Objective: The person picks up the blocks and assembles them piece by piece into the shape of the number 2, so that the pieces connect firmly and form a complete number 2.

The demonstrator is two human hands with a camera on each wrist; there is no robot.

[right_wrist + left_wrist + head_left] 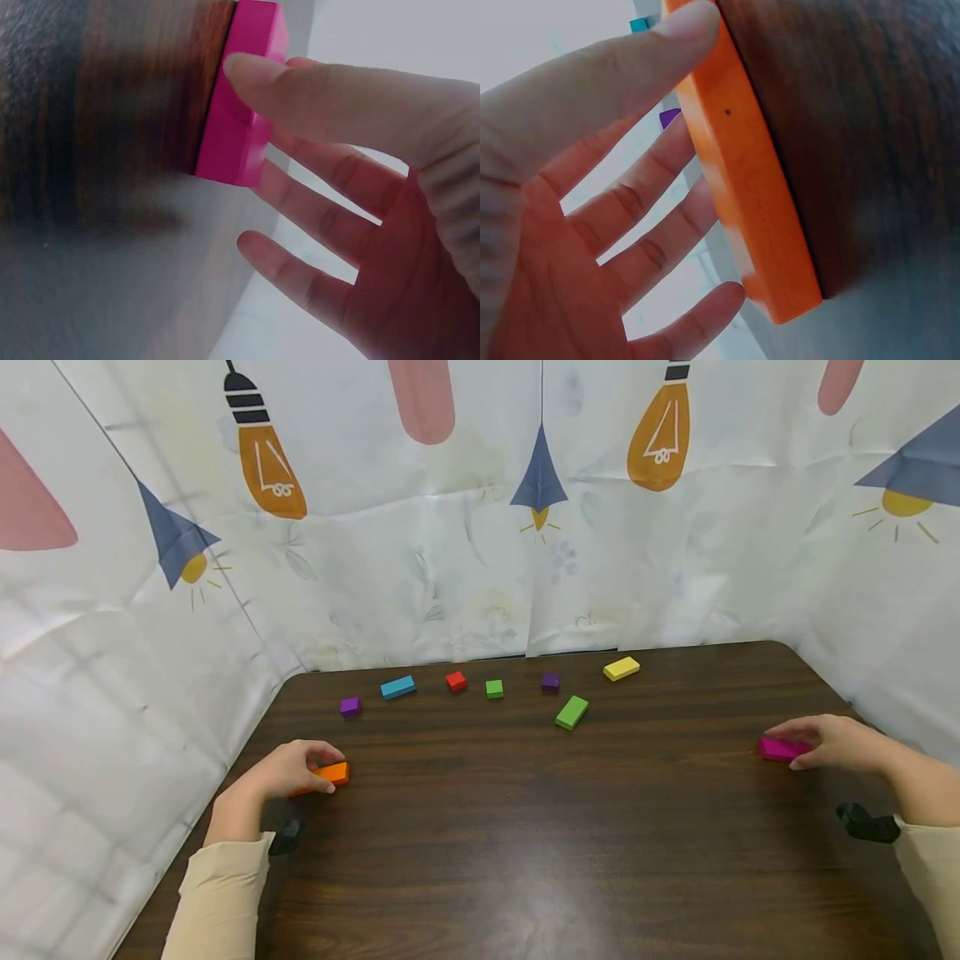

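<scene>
On the left of the table, my left hand (296, 770) pinches a long orange block (336, 773) between thumb and fingers. In the left wrist view the thumb lies across the near side of the orange block (742, 172), with the fingers along its far side. Over on the right, my right hand (840, 743) pinches a magenta block (777, 748). The right wrist view has the thumb on one side of the magenta block (234, 135) and fingers behind it; the little finger stands apart. Both blocks appear to rest on the tabletop.
Toward the back of the dark wooden table (525, 827) lie purple (350, 707), blue (397, 687), red (456, 681), small green (494, 689), dark purple (551, 682), larger green (572, 712) and yellow (622, 668) blocks. A printed white curtain (480, 568) hangs behind.
</scene>
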